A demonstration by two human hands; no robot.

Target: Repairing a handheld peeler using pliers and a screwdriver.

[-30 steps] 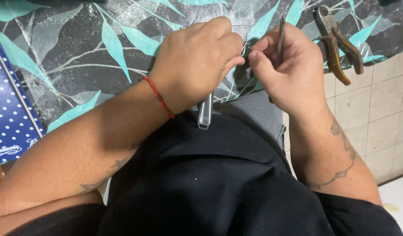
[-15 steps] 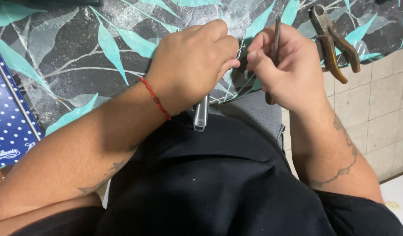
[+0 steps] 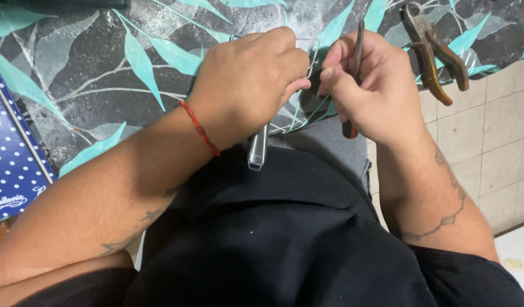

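The left hand (image 3: 247, 85) was curled shut, knuckles up, a red cord around its wrist. The right hand (image 3: 375, 85) sat just beside it, fingers pinched together, forearm tattooed.

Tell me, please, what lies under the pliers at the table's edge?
The pliers rest on a dark cloth with teal leaves; their handles overhang pale floor tiles. The table under the cloth is hidden.
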